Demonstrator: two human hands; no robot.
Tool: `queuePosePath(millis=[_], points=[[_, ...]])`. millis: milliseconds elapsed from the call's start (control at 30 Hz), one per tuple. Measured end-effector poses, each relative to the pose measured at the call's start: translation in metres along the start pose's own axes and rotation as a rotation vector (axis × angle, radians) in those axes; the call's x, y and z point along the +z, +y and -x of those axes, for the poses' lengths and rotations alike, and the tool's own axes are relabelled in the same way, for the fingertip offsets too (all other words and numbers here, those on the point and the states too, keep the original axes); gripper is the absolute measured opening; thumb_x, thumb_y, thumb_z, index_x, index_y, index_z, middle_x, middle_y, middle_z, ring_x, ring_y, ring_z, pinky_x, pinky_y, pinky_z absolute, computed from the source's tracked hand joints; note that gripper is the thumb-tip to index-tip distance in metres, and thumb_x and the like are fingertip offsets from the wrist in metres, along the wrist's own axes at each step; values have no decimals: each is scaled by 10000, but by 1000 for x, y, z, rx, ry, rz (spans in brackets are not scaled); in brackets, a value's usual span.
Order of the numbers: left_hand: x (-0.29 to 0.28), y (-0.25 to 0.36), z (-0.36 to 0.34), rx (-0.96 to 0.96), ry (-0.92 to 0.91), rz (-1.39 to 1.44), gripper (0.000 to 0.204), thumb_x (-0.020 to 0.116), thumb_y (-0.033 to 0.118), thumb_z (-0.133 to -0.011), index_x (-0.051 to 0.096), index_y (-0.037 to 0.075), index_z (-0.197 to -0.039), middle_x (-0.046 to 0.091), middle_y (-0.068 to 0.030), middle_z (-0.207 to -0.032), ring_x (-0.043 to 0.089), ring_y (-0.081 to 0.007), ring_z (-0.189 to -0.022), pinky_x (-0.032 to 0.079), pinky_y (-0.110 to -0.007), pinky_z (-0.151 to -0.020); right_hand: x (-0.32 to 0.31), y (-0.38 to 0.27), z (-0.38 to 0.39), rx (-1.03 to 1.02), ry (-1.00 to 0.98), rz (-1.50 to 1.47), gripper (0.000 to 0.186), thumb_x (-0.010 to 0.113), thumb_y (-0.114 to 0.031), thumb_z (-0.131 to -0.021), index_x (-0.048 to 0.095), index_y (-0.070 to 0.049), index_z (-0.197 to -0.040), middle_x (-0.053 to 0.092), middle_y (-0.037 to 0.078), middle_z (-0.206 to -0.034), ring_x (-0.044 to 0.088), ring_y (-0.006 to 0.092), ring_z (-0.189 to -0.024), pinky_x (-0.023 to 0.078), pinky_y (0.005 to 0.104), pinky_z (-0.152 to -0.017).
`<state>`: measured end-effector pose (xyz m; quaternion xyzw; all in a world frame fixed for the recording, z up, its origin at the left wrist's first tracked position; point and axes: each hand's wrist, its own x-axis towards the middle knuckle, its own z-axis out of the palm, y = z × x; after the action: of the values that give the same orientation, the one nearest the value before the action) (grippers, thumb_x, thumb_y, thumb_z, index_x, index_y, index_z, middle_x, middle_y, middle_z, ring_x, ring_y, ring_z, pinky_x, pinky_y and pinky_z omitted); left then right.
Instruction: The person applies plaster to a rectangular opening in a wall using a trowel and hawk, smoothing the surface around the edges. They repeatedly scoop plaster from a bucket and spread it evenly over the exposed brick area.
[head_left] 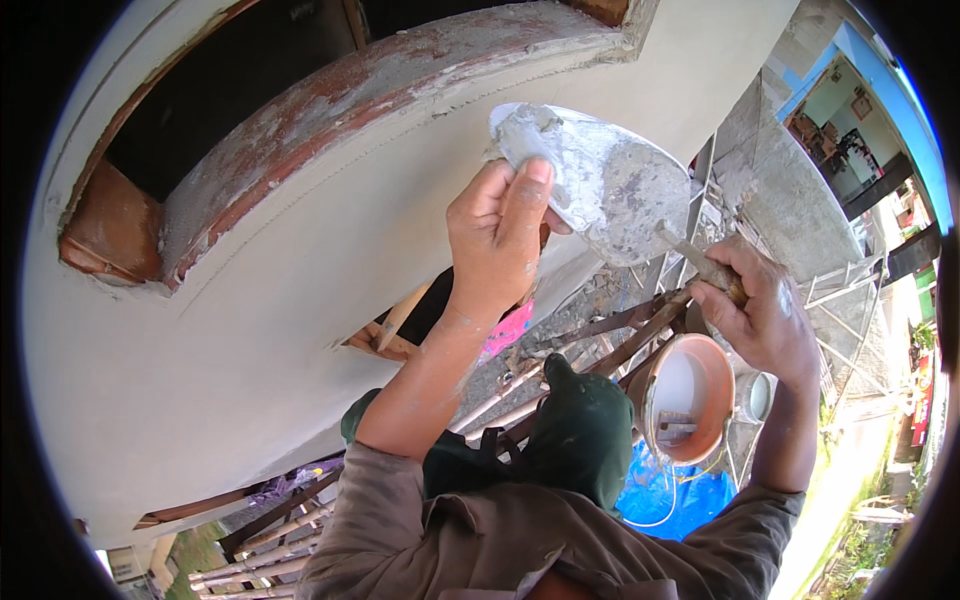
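Observation:
My left hand grips the near left edge of a white rounded mortar board, thumb on top. Grey wet mortar is heaped at the board's left end and smeared in a patch on its right half. In my right hand is a narrow trowel, held by its worn handle with the fingers wrapped round it. The trowel's blade points up and left, its tip at the board's right edge; whether they touch, I cannot tell. Both hands are spotted with mortar.
A pale plastered wall with a rough curved window ledge stands left and ahead. Below right hangs an orange bucket with cloudy liquid, beside wooden poles. Lower down lies a blue tarp. Metal scaffolding rises at right.

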<state>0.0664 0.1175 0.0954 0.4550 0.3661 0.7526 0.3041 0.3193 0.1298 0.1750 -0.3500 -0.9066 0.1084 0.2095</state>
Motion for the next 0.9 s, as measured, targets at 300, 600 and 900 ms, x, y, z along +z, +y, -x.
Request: queuePosePath(millis=[300,600,900], points=[[41,30,-65,172,-137,-421,197,621,191,-960,658,-3,-968,664,-30,-808,563,-51,-670,464,-231,-572,-49,109,-34,242,384,380,310,717,-338,-856,668,-45,-947,625,150,-764,620,322,-680,480,395,-635],[86,84,-165,308,-632,-1155,304,682,233,-841,692,-55,-938,701,-183,-822,667,-230,-759,508,-339,-712,-67,177,-105,-105,383,588,282,702,-322,-863,666,-60,-961,640,82,-812,649,267,-711,518,355,-661],[89,60,-186,237,-796,-1524,217,671,185,-810,674,-32,-828,628,-193,-703,603,-238,-634,466,-371,-619,-92,224,-143,-784,328,1177,480,781,-90,-767,607,-219,-1195,611,40,-1094,652,208,-967,570,262,-740]])
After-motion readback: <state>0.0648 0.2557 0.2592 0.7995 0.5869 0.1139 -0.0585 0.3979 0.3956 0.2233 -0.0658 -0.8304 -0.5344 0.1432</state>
